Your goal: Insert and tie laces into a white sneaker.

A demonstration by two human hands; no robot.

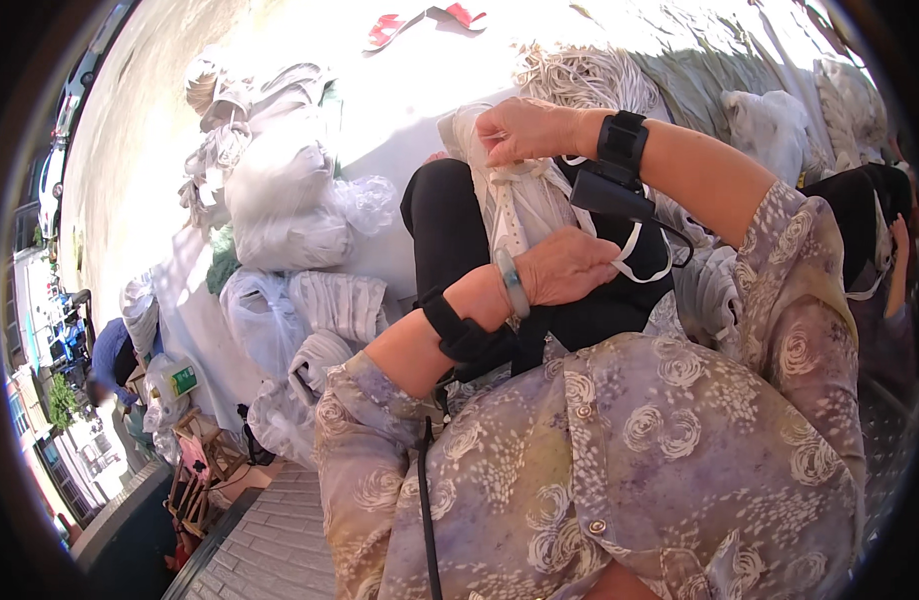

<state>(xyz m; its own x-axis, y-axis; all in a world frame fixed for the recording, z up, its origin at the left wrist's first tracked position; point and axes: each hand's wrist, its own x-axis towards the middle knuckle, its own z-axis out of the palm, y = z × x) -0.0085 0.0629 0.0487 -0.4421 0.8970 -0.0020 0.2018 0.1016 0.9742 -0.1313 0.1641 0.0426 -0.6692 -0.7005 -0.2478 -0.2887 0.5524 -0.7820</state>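
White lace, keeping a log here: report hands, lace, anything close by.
Left hand pinching white lace. Right hand over white eyeleted piece, grip unclear. Lace in a curved loop, black wrist box nearby.

From over here the white eyeleted cloth piece (508,210) looks matt, the pale-green round bangle (512,284) smooth and glossy, the clear crumpled plastic bag (367,204) kinda shiny.

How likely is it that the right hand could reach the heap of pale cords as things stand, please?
Probably yes: the heap of pale cords lies just beyond the right hand, and nothing visible seems to block the way.
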